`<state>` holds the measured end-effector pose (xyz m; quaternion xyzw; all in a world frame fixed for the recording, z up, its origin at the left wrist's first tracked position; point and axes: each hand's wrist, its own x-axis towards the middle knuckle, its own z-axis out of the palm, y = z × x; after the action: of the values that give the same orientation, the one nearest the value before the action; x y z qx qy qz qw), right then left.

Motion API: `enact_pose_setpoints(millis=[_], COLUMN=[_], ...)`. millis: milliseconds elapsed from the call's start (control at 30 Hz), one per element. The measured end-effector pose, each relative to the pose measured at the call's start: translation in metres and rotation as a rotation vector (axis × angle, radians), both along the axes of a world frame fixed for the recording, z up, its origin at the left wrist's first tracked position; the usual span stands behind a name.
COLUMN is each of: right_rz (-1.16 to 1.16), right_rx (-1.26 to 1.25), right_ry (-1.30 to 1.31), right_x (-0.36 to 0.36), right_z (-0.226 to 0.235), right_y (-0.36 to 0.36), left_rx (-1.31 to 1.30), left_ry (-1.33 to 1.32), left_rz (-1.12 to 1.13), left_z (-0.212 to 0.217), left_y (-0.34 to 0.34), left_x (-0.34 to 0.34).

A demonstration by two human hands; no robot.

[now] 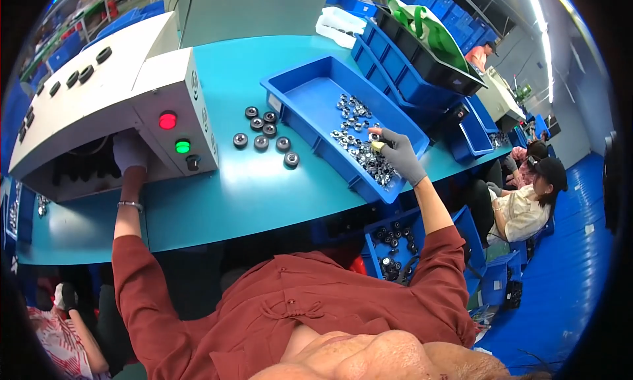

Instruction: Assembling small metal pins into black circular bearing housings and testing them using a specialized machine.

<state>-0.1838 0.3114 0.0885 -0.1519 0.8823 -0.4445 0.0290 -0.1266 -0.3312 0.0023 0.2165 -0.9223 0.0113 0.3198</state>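
Observation:
My left hand, in a pale glove, reaches into the dark opening of a white bench machine. Its fingers are hidden inside, so what they touch cannot be seen. Over the right part of a shallow blue bin, my right hand wears a grey glove that leaves some fingertips uncovered; one tip is yellow. Thumb and forefinger close on a small shiny metal part. Many similar metal parts lie loose in the bin below. Between machine and bin, several round black pieces with shiny centres rest on the teal table.
A red light, a green light and a dark knob sit on the machine's front. More black rings lie on its top. Stacked crates stand at the back right. Below the table edge is another blue bin. Co-workers sit at right.

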Motion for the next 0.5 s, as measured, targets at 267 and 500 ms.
enact_pose_setpoints(millis=[267, 500], right_rz=[-0.024, 0.341], right_rx=[-0.205, 0.398], right_ry=[0.027, 0.395], right_x=[0.049, 0.1], right_z=[0.023, 0.006], right_y=[-0.037, -0.096], left_rx=[0.305, 0.721], left_ry=[0.257, 0.126], left_rz=[-0.194, -0.374], left_z=[-0.005, 0.021], left_y=[0.019, 0.188], left_x=[0.081, 0.18])
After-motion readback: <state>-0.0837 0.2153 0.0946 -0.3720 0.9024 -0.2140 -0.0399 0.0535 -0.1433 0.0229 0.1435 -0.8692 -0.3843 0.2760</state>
